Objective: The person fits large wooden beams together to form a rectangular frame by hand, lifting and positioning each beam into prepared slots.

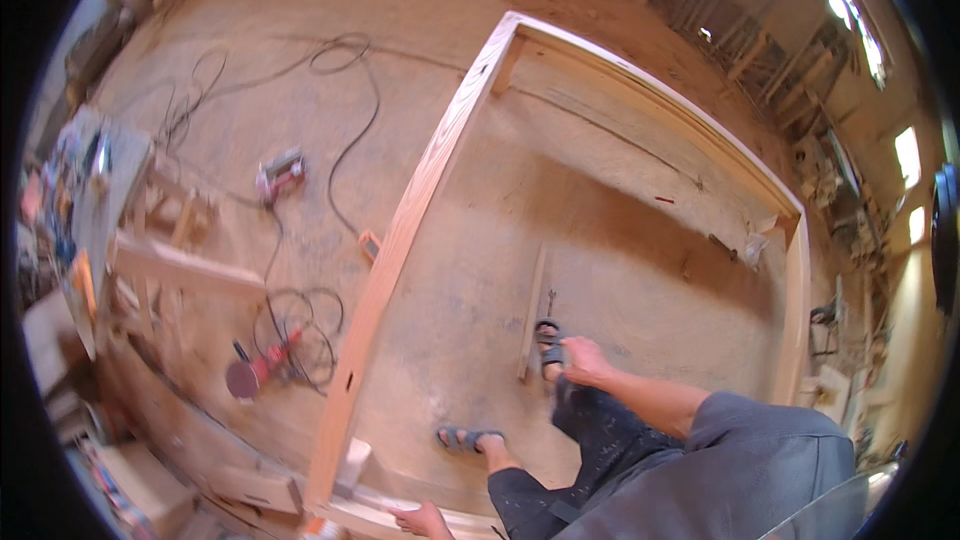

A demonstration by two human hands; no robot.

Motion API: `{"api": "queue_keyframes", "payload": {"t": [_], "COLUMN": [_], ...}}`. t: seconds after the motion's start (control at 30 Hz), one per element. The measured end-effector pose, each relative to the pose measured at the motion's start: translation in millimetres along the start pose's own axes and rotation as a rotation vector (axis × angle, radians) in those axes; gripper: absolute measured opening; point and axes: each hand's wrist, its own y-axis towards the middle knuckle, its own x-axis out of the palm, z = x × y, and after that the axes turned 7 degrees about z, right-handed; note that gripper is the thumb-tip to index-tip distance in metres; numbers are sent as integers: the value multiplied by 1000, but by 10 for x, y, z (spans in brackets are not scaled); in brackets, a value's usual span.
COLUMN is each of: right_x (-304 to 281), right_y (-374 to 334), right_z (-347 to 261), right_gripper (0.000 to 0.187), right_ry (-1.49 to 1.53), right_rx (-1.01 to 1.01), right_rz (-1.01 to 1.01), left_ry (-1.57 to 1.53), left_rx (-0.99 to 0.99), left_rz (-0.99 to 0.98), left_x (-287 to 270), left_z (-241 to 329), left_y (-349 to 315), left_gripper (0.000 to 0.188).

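A large rectangular wooden frame (407, 212) of pale planed timber surrounds my legs. At its near left corner, my left hand (428, 519) grips the near rail, one digit stretched along the wood; the lower part of the hand is cut off by the picture's edge. My right hand (587, 361) is held out over my leg, inside the frame, its fingers curled in with nothing visible in them. Below it are my sandalled foot and a narrow wooden strip (533, 315). A small dark metal tool (552, 300) lies beside the strip.
On the floor to the left are a red disc sander (258, 368), another red power tool (281, 176) and looped black cables (374, 120). A cluttered workbench (115, 170) stands at far left. Timber pieces (800, 70) lean along the right wall. A hammer-like tool (722, 247) lies inside the frame.
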Motion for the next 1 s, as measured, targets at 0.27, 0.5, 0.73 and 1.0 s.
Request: {"api": "queue_keyframes", "payload": {"t": [0.27, 0.5, 0.73, 1.0], "right_x": [-689, -1781, -3496, -4845], "right_y": [201, 962, 2710, 5119], "right_z": [2907, 4051, 4188, 3930], "right_gripper": [55, 52, 52, 67], "right_ry": [136, 312, 376, 223], "right_rx": [375, 425, 277, 140], "right_rz": [-60, 99, 371, 396], "left_ry": [-411, -195, -268, -327], "left_rx": [362, 636, 821, 835], "left_rz": [-367, -411, -417, -281], "left_x": [-893, -1458, -1434, -1172], "left_z": [3010, 5423, 7575, 10505], "left_y": [-906, -2393, -3006, -2835], "left_gripper": [101, 86, 83, 86]}}
